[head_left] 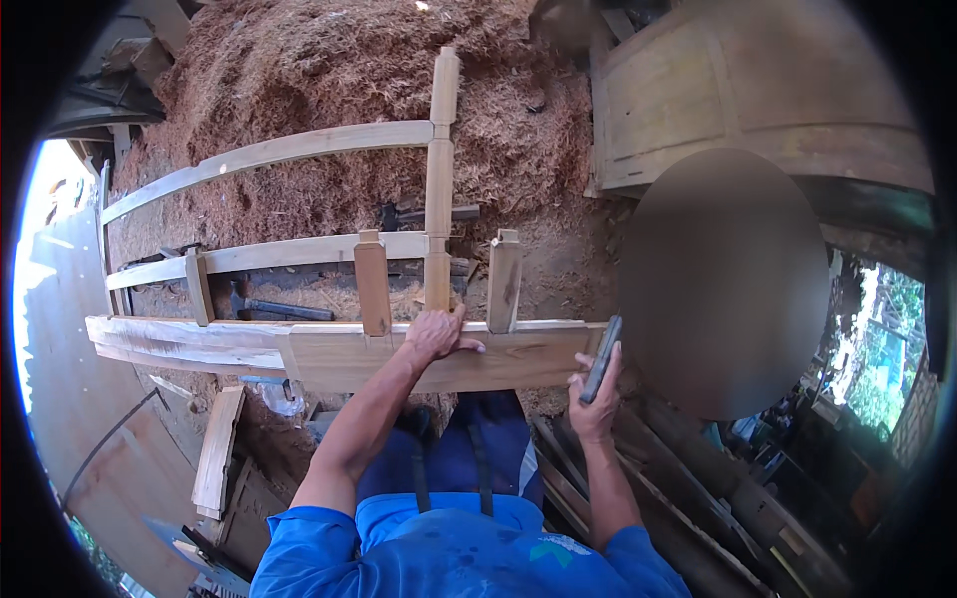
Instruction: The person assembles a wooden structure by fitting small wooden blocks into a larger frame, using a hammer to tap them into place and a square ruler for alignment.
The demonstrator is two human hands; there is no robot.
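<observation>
1. Left hand (436,335) lies over the upper edge of the wide wooden board (513,361), at the foot of the long post (439,179); its thumb is stretched, but I cannot tell if the fingers grip.
2. Right hand (595,404) is closed around a flat grey bar (602,361), held tilted near the board's right end.
3. The board is placed crosswise before the person; short posts (373,284) project from it on both sides of the long post.
4. Beyond the board lies a hammer (284,309).
</observation>
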